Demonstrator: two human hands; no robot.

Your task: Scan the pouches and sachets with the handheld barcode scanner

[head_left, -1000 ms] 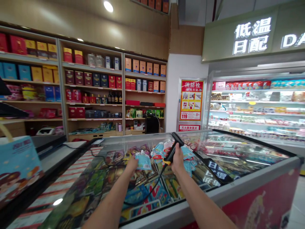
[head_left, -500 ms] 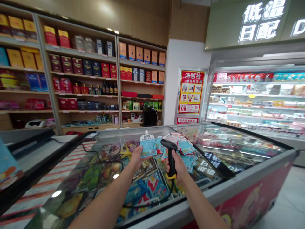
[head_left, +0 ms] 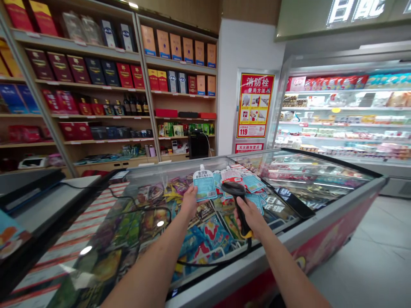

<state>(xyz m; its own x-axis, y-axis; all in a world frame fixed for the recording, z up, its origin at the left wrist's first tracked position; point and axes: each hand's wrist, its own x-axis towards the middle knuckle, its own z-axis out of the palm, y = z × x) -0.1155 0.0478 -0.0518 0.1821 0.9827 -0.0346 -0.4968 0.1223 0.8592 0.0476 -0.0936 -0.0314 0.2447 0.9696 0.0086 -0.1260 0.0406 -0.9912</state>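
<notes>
My left hand [head_left: 190,202] is closed on the lower edge of a blue spouted drink pouch [head_left: 204,184] and holds it upright above the glass lid of a chest freezer [head_left: 327,218]. Just to its right, my right hand [head_left: 251,216] grips the handle of a black barcode scanner [head_left: 236,194]. The scanner's head points at the pouch from a short distance. The scanner's black cable [head_left: 205,264] trails down across the lid. Several more blue pouches [head_left: 253,185] lie on the glass behind the scanner.
Wooden shelves of boxed goods and bottles [head_left: 105,85] line the back wall. An open refrigerated case [head_left: 340,115] stands at the right beside a red fire-hydrant poster [head_left: 254,106]. A black counter [head_left: 35,201] runs along the left. Tiled floor [head_left: 369,261] lies to the right.
My left hand lifted the pouch off the lid and stood it upright. My right hand swung the scanner from tilted away to pointing at the pouch. The view dropped and shifted right.
</notes>
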